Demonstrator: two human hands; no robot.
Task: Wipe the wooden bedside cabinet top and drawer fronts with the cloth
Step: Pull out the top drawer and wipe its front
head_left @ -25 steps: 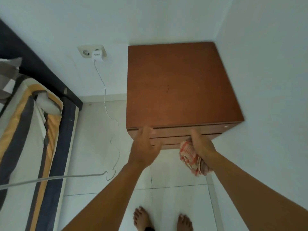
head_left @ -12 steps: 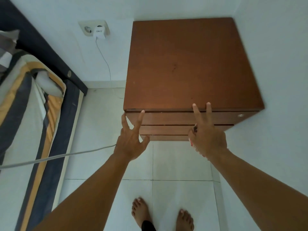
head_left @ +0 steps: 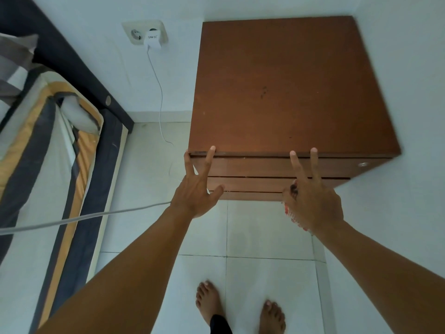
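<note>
- Right hand [head_left: 313, 203]: index and middle fingers [head_left: 294, 162] straight and spread in a V, tips at the cabinet's front top edge; the remaining fingers curl into the palm, pinning the cloth there.
- Cloth [head_left: 290, 212]: red-and-white, mostly hidden under the right palm, a fringe showing at its 7 o'clock side. Judged soft, light and limp; best bunched in the palm so a flat pad faces the wood.
- Left hand [head_left: 196, 191]: empty, fingers splayed, two tips on the front edge near the cabinet's left corner, thumb out toward 4 o'clock.
- Bedside cabinet [head_left: 289, 92]: square brown wooden top in the room corner, at 12 o'clock from the bare feet [head_left: 240, 309]. Judged rigid and heavy; it needs no holding, only a bracing hand.
- Drawer fronts [head_left: 252, 169]: stacked slabs below the top edge, a small round fitting at the right end.
- Surroundings: charger [head_left: 153, 39] in a wall socket at 10 o'clock, its cable trailing to the tiled floor [head_left: 265, 237]; bed [head_left: 60, 153] at 9 o'clock.
</note>
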